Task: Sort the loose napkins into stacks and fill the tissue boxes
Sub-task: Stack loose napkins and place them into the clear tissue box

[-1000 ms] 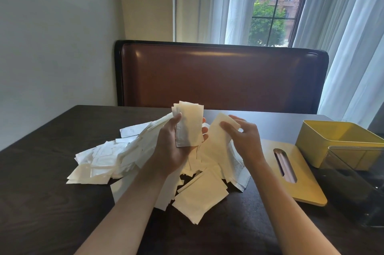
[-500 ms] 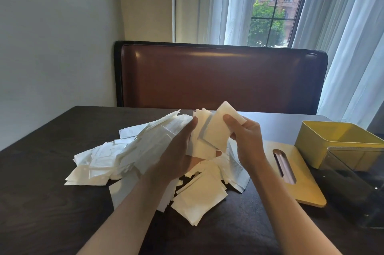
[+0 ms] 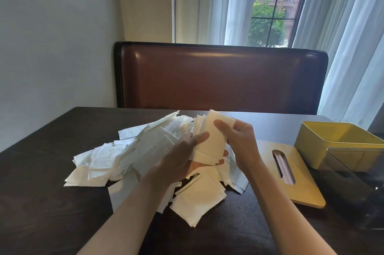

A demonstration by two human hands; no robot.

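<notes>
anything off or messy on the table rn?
Mostly the loose napkin pile: sheets fanned at mixed angles across the dark table, unsorted. The yellow tissue box stands open, its slotted lid lying flat beside it. Left hand and right hand hold a small stack. Nothing looks damaged.

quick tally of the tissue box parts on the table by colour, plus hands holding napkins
Yellow open box: 1
Yellow slotted lid, lying flat on the table: 1
Clear box, at the right edge: 1
Hands holding the napkin stack: 2, left hand and right hand
Total: 5
</notes>
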